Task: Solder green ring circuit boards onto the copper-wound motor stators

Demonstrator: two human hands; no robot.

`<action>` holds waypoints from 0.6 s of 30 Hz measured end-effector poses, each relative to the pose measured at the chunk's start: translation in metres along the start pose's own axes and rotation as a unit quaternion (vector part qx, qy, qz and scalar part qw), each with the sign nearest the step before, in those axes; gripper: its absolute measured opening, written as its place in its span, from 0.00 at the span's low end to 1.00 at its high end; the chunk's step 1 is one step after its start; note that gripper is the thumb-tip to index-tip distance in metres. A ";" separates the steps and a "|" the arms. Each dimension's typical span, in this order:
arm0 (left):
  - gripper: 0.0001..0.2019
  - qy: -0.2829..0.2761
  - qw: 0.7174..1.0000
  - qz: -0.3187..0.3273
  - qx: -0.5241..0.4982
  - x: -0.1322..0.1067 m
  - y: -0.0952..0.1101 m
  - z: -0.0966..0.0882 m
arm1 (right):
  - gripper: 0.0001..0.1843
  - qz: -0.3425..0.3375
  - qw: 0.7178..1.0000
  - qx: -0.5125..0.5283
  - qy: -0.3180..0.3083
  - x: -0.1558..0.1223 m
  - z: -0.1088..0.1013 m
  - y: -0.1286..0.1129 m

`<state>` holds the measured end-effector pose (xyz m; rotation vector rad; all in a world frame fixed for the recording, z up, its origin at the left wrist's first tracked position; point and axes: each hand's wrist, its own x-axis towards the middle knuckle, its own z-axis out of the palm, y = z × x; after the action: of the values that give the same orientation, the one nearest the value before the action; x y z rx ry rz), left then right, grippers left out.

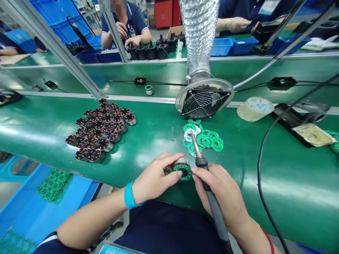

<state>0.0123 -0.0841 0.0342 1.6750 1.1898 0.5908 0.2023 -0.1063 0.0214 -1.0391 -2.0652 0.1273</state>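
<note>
My left hand [156,174], with a blue band at the wrist, is closed around a motor stator [181,161] near the bench's front edge. A green ring-shaped circuit board [187,173] sits on the stator's near face, and my left thumb presses on it. My right hand [222,190] grips a soldering iron [209,194], its metal tip pointing up and away from me. The right index finger and thumb are close to the board's right edge. Beyond the iron's tip lies a loose pile of green ring boards [210,140], with a white ring [188,134] among them.
Rows of copper-wound stators [99,132] stand at left. A fume fan [202,102] on a foil duct hangs behind the boards. To the right are a tape roll [255,108], a soldering stand [302,123] and a black cable [261,169]. Co-workers sit across the bench.
</note>
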 end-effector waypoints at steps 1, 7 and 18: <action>0.22 0.038 0.996 0.050 0.057 -0.003 0.000 0.003 | 0.15 0.035 0.999 0.022 0.010 -0.002 0.001 -0.004; 0.26 0.223 0.884 0.332 0.241 -0.020 -0.009 0.017 | 0.13 0.326 0.827 0.456 0.051 -0.010 0.015 -0.023; 0.22 -0.045 0.957 -0.104 -0.267 0.004 0.001 0.004 | 0.22 0.227 0.937 0.258 0.066 -0.007 0.008 0.000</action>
<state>0.0171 -0.0825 0.0332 1.0920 1.0109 0.6291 0.1991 -0.1089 0.0112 -1.1239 -1.5141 0.7713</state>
